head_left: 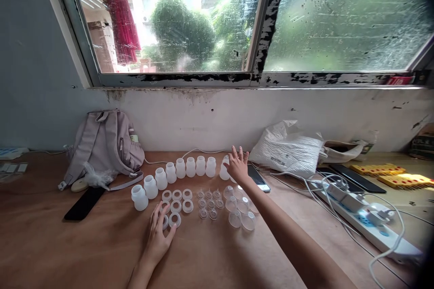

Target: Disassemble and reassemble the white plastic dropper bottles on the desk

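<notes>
A curved row of several small white translucent bottles (190, 167) stands on the brown table. My right hand (238, 167) is stretched out with fingers apart at the bottle (224, 170) on the row's right end, partly covering it; whether it touches cannot be made out. My left hand (159, 232) lies over the left side of a group of white screw rings (176, 207), fingers extended and thumb apart, with some rings partly hidden beneath. Between the hands are small clear nipple-like pieces (213, 213). Larger clear domed caps (248, 221) sit to their right, partly behind my right forearm.
A grey backpack (105, 144) leans on the wall at left, a black phone (84, 203) before it. Another phone (259, 178) lies beyond my right forearm. A silver padded bag (288, 146), a white power strip (366, 221) with loose cables, and yellow blocks (407, 180) occupy the right.
</notes>
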`<action>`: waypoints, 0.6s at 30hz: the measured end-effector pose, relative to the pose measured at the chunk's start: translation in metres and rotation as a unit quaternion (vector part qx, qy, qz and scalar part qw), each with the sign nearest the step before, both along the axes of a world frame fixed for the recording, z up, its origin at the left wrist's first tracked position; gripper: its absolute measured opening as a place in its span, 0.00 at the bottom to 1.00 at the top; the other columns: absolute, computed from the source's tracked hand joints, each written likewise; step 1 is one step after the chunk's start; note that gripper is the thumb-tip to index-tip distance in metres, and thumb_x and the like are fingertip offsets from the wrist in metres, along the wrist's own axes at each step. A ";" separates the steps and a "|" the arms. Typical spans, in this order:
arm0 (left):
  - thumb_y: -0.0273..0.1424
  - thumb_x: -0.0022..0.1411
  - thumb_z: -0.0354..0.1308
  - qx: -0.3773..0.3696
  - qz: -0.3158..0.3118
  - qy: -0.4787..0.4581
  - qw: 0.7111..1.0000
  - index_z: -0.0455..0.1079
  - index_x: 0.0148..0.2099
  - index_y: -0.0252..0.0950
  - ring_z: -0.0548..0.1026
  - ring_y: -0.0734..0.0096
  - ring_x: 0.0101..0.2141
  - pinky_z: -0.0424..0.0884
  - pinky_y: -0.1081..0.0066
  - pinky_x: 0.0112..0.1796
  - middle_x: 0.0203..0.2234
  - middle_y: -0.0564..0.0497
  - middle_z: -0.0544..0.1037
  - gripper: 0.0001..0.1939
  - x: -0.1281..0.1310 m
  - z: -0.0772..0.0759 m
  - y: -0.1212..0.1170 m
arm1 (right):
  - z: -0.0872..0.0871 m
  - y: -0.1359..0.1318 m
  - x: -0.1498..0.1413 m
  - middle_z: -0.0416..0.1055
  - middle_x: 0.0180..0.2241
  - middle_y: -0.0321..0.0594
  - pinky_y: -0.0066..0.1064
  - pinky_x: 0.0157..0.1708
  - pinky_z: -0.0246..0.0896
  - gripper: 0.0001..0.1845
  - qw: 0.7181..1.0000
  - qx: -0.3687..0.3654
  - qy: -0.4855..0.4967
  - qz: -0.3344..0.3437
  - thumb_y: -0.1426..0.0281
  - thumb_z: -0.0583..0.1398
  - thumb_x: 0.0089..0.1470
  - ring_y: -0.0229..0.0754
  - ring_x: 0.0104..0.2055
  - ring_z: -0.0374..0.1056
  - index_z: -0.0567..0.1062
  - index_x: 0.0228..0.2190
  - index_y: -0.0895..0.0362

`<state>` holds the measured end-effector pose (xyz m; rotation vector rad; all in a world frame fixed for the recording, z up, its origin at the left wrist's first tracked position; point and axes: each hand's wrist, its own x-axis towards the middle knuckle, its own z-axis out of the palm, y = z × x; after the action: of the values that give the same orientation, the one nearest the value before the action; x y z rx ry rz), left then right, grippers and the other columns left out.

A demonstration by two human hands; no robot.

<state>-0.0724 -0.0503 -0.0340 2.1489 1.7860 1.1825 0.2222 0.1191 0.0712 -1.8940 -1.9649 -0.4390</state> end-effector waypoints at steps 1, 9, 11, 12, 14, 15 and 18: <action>0.33 0.56 0.50 0.007 -0.001 -0.008 1.000 0.55 0.55 0.39 0.55 0.58 0.55 0.59 0.57 0.51 0.55 0.44 0.55 0.23 0.000 0.002 -0.001 | -0.001 -0.004 0.002 0.50 0.57 0.50 0.53 0.55 0.23 0.16 1.000 0.003 0.013 0.007 0.69 0.55 0.48 0.58 0.60 0.34 0.69 0.40 0.63; 0.34 0.55 0.52 0.029 0.002 -0.112 0.993 0.60 0.51 0.40 0.57 0.57 0.54 0.57 0.55 0.51 0.53 0.44 0.59 0.20 0.019 0.020 -0.034 | -0.001 -0.130 0.001 0.64 0.48 0.48 0.44 0.47 0.56 0.18 0.882 0.103 0.428 0.169 0.62 0.57 0.48 0.49 0.50 0.60 0.65 0.41 0.55; 0.37 0.54 0.53 0.010 0.009 -0.198 0.980 0.60 0.51 0.40 0.58 0.55 0.53 0.56 0.54 0.51 0.53 0.44 0.59 0.22 0.036 0.021 -0.046 | -0.015 -0.174 -0.011 0.66 0.46 0.46 0.40 0.41 0.63 0.19 0.783 0.049 0.597 0.170 0.61 0.58 0.47 0.48 0.46 0.64 0.64 0.41 0.54; 0.40 0.53 0.53 -0.011 0.005 -0.257 0.966 0.59 0.52 0.39 0.59 0.54 0.53 0.57 0.54 0.51 0.53 0.43 0.59 0.23 0.045 0.020 -0.051 | -0.025 -0.193 -0.020 0.68 0.44 0.46 0.38 0.39 0.65 0.19 0.732 0.017 0.663 0.155 0.61 0.60 0.45 0.48 0.44 0.65 0.65 0.40 0.54; 0.46 0.52 0.52 -0.071 -0.019 -0.396 0.915 0.55 0.54 0.38 0.63 0.53 0.50 0.64 0.58 0.46 0.53 0.40 0.59 0.30 0.063 0.020 -0.060 | -0.047 -0.224 -0.037 0.71 0.39 0.44 0.36 0.35 0.67 0.19 0.637 -0.012 0.763 0.104 0.59 0.60 0.44 0.47 0.40 0.68 0.67 0.37 0.55; 0.50 0.50 0.51 -0.108 -0.037 -0.452 0.885 0.53 0.54 0.38 0.66 0.52 0.47 0.69 0.61 0.40 0.52 0.39 0.60 0.33 0.071 0.020 -0.063 | -0.058 -0.236 -0.046 0.71 0.37 0.42 0.34 0.33 0.68 0.19 0.601 -0.013 0.795 0.080 0.57 0.61 0.43 0.46 0.38 0.68 0.67 0.36 0.54; 0.54 0.44 0.53 -0.210 -0.075 -0.486 0.845 0.57 0.50 0.37 0.73 0.59 0.32 0.70 0.71 0.23 0.43 0.40 0.69 0.35 0.085 0.024 -0.071 | -0.081 -0.253 -0.061 0.71 0.30 0.39 0.28 0.19 0.65 0.23 0.584 -0.075 0.807 0.054 0.53 0.59 0.42 0.41 0.26 0.68 0.68 0.36 0.54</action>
<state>0.0129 -0.1213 -0.0100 1.0629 1.2027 1.3123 0.1610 -0.1341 -0.0094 -1.1333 -0.6969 1.1769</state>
